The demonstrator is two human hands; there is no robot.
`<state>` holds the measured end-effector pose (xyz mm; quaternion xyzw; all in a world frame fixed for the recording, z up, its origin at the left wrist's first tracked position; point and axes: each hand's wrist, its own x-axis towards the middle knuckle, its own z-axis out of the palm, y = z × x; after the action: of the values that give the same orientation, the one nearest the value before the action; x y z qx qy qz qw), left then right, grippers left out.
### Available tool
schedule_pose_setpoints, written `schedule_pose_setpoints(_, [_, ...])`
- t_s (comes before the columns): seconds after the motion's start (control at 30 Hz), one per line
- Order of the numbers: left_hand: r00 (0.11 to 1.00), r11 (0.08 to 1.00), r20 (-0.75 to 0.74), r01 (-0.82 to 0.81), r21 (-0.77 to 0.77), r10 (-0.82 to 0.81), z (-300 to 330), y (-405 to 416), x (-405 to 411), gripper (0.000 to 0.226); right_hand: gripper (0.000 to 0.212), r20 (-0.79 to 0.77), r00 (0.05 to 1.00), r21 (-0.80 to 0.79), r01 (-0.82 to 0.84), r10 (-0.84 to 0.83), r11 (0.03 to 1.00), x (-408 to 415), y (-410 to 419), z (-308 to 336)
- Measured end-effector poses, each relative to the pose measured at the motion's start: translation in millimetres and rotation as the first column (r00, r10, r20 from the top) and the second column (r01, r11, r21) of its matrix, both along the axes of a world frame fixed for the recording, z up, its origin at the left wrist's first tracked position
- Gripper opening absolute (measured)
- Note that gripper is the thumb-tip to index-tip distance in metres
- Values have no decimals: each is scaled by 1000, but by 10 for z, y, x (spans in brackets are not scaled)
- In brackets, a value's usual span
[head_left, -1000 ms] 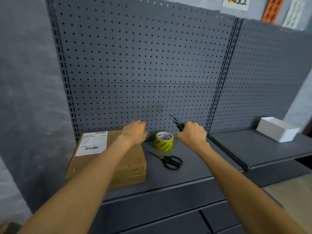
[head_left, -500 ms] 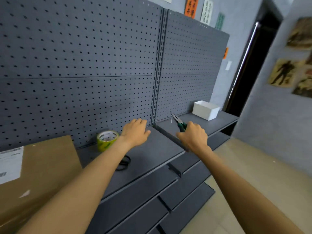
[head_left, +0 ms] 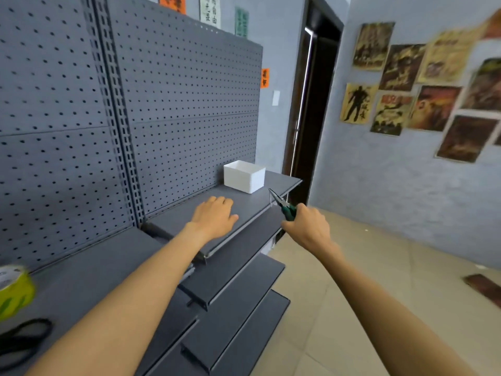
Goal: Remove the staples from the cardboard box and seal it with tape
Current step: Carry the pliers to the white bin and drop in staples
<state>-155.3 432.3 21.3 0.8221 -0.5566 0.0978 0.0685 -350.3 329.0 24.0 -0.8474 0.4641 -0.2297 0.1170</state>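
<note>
Pliers (head_left: pixel 285 206) in right-hand grip (head_left: pixel 307 226), white bin (head_left: pixel 244 176) just beyond.

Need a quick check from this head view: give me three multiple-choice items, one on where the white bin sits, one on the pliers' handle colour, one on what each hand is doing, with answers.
1. Where is the white bin?
A. on the floor
B. on the right-hand shelf, by the pegboard
C. hung on the pegboard

2. Handle colour of the pliers?
A. red
B. yellow
C. green

3. State of the hands?
A. right hand grips the pliers, left hand holds nothing
B. both empty
C. left holds the tape roll

Answers: 1 B, the bin stands on the shelf surface. 2 C, green shows above the fist. 3 A, the left fingers are loose over the shelf.
</note>
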Motion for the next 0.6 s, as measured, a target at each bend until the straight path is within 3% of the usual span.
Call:
schedule_pose_setpoints(0.3, [999,999,19,37,-39,-36,120,-1223,-182,39,26,-17,1000,-13,-14,14,1000,-282,-1254,87])
schedule_pose_setpoints(0.6, [999,1000,-12,-30,-5,30,-44,-2034,294,38,24,-24,998,42,-55,56,998,141,-2142,-51])
